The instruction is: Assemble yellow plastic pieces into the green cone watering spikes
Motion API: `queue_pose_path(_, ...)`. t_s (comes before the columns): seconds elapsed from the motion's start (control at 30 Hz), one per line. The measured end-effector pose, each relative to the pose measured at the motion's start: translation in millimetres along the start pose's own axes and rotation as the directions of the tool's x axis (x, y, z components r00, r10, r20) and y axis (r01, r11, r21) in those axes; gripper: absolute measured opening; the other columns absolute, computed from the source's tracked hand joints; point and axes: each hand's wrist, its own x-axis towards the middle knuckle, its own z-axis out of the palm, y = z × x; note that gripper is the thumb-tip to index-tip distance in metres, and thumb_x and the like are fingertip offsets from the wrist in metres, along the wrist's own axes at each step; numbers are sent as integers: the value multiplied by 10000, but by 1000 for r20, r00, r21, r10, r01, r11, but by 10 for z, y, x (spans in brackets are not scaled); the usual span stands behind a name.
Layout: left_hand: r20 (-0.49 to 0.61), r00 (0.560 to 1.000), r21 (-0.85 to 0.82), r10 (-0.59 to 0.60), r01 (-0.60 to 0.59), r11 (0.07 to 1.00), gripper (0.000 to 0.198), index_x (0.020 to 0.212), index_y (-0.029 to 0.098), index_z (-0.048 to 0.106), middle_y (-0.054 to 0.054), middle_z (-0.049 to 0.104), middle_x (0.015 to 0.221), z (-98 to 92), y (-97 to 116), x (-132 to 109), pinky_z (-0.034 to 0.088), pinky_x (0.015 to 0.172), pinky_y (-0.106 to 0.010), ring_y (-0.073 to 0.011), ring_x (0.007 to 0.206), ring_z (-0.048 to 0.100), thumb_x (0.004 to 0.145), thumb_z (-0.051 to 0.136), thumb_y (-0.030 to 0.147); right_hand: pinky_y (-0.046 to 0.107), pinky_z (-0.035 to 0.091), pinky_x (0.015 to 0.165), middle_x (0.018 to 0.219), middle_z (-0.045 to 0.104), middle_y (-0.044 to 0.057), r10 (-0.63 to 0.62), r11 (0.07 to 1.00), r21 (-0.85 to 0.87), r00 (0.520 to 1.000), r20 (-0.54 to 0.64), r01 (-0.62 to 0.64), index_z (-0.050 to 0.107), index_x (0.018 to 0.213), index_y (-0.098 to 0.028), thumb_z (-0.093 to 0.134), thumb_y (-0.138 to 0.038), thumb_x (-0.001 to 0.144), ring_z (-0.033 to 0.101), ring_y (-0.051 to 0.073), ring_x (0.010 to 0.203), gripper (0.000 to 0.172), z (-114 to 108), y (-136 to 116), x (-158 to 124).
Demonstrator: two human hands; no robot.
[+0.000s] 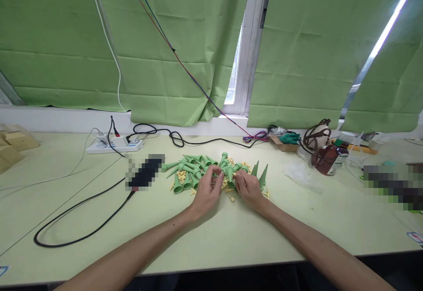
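My left hand (209, 188) curls at the near side of a heap of green plastic cones (189, 166). Its thumb and fingertips close on one green cone (230, 173), which points downward between my hands. My right hand (249, 189) is closed in a pinch around a small yellow plastic piece (234, 174), right beside that cone. More small yellow pieces (181, 176) lie among the cones, and one loose yellow piece (231, 198) rests on the table just below my hands. Two cones (263, 176) stand point up at the right of the heap. My fingers partly hide the contact with the cone.
Left of the heap lies a blurred dark device (147, 171) with a black cable (82, 245). A power strip (114, 145) sits at the back left. Rightward are a clear plastic bag (302, 175), a brown bottle (330, 160) and a cardboard box (283, 145).
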Motion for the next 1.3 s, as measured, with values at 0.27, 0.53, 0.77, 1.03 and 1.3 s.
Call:
queue_pose_path(0.27,118,981,-153,-156,173,973,556,600,169,507,24,466,448,-8,30,1,367,472,-228,-101,430,468,995,364,533,262,350,517,592,448,-28,-102,994,-17,989,106,104,411,711,-226,291,-349,1061,424,127,507,390,-28,-46,11)
queue_pose_path(0.53,178,981,-61,-83,95,994,500,606,173,458,37,464,492,-54,22,-2,367,525,-220,-93,484,466,986,419,496,270,347,523,607,435,-27,-155,988,31,980,121,153,383,720,-229,272,-369,1063,410,131,516,387,-41,-21,19)
queue_pose_path(0.77,249,968,63,31,-48,997,386,674,183,437,47,461,549,-97,-62,40,333,526,-237,-102,506,436,965,460,436,273,346,492,556,429,-31,-95,994,72,989,114,87,376,680,-230,267,-389,1063,393,129,480,428,-46,-15,-1)
queue_pose_path(1.03,220,931,240,291,-340,909,344,661,174,448,20,425,660,-119,-91,47,329,581,-254,-118,624,400,938,562,343,297,349,508,522,428,-17,-78,996,52,994,76,74,361,615,-228,249,-347,1069,401,137,467,483,-34,-8,0)
queue_pose_path(1.3,273,898,249,345,-413,876,332,1287,220,559,-69,598,1021,-124,-116,19,430,576,-218,-109,694,537,964,489,185,307,365,538,522,442,-8,-96,995,19,993,64,95,351,596,-226,265,-312,1063,415,140,481,482,-9,33,-11)
